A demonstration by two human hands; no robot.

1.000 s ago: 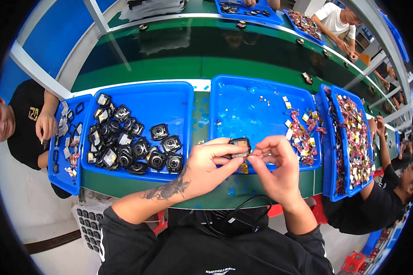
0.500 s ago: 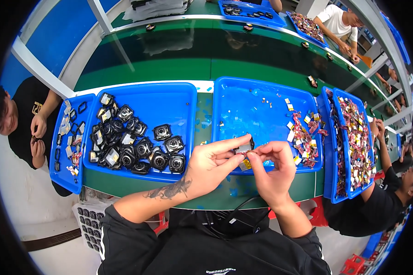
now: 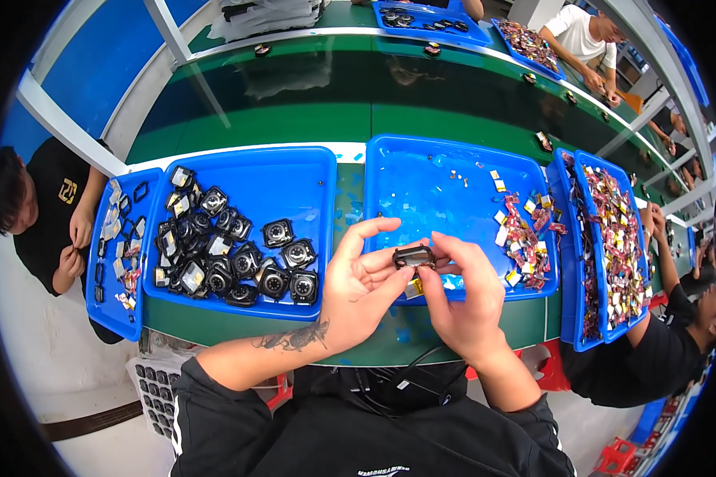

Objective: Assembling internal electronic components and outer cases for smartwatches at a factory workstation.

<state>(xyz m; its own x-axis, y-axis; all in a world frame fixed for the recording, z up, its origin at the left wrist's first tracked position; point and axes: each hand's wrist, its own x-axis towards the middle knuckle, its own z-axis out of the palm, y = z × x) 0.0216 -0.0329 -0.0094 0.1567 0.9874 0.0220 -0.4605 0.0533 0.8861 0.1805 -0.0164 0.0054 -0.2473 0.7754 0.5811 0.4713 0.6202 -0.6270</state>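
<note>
Between my two hands is a small black watch case [image 3: 414, 256], tilted so that its dark, open-framed side shows. My left hand [image 3: 356, 292] supports it on the fingers with the thumb at its lower edge, while the index finger stands raised away from it. My right hand [image 3: 468, 292] grips the case's right side and lower edge between thumb and fingers. A blue tray [image 3: 461, 151] lies beneath, with pink-and-white battery parts [image 3: 525, 242] heaped at its right. Just below the case, a yellow-and-silver piece [image 3: 414, 288] lies partly hidden by my hands.
Left of my hands, another blue tray [image 3: 298, 159] holds several black watch cases [image 3: 247, 258]. Stacked trays of battery parts [image 3: 612, 238] stand at the right. A narrow tray [image 3: 107, 306] sits by a co-worker at the left. Beyond runs a green conveyor belt [image 3: 310, 103].
The watch case has been turned, so its dark frame now shows. My left index finger has lifted off it, and my right hand has shifted slightly left and down.
</note>
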